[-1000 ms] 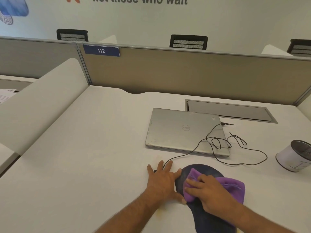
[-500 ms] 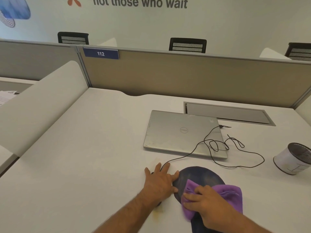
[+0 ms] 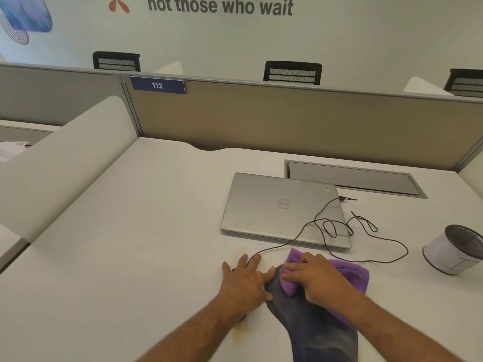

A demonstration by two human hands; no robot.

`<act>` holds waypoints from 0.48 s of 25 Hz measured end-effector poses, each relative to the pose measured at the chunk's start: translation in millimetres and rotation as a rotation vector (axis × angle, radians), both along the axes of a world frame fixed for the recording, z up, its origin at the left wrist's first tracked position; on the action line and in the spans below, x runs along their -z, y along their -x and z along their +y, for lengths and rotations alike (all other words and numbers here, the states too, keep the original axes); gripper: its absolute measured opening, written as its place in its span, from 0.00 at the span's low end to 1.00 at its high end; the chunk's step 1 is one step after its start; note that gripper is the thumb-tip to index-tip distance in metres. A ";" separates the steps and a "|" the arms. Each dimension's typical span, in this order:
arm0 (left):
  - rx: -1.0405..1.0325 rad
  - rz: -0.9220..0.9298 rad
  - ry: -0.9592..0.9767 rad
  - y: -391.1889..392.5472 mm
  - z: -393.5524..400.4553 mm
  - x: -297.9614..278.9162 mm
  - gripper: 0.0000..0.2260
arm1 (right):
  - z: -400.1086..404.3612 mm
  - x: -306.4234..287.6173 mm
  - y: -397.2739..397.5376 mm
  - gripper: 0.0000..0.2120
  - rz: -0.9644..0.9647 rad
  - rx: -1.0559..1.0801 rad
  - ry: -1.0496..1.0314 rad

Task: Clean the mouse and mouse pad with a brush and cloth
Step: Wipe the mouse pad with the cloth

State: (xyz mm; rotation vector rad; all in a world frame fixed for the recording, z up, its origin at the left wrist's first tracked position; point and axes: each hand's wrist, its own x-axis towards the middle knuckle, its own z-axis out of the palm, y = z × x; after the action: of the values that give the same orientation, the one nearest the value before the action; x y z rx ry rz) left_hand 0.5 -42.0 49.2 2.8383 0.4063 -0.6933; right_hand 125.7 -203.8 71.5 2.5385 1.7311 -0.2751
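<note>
A dark blue mouse pad (image 3: 313,333) lies at the desk's near edge. My right hand (image 3: 317,282) presses a purple cloth (image 3: 350,271) flat onto the pad's far end. My left hand (image 3: 244,283) lies spread just left of the pad, its thumb touching the pad's edge. It covers the black mouse (image 3: 233,269) almost fully, so only dark slivers show beside the fingers and under the wrist. The mouse cable (image 3: 386,259) runs out from under my fingers. No brush is in view.
A closed silver laptop (image 3: 274,205) lies beyond the hands, with the cable looped over its right corner. A white cylindrical mesh-topped holder (image 3: 449,254) stands at the right. A grey cable hatch (image 3: 352,178) sits behind the laptop, and partition walls enclose the desk.
My right hand has slid the purple cloth away from me, from the pad's middle to its far end. My left hand has stayed on the mouse.
</note>
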 end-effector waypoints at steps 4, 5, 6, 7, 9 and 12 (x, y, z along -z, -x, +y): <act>-0.006 -0.003 0.004 0.3 -0.2 2.7 0.31 | -48.2 -0.4 -31.1 0.24 -0.008 0.108 0.050; -0.007 -0.002 0.005 -0.3 0.0 2.3 0.31 | -63.8 -2.6 -38.8 0.23 0.010 0.148 0.065; -0.010 0.001 0.009 -1.4 -0.1 2.0 0.31 | -78.7 -5.8 -46.1 0.21 0.013 0.169 0.086; -0.012 0.006 0.013 -2.1 -0.7 1.5 0.31 | -90.6 -10.5 -52.3 0.17 -0.005 0.181 0.114; -0.014 0.010 0.016 -3.1 -1.4 0.2 0.31 | -98.0 -22.0 -55.1 0.14 -0.028 0.220 0.113; -0.022 0.005 0.015 -3.5 -2.5 -0.1 0.32 | -72.4 -24.8 -34.1 0.19 0.045 0.209 -0.089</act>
State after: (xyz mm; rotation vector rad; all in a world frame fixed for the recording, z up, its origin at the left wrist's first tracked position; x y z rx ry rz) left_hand 4.0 -44.6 49.3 2.8139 0.4306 -0.6971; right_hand 159.8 -276.2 96.3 2.8027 1.5250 -0.2730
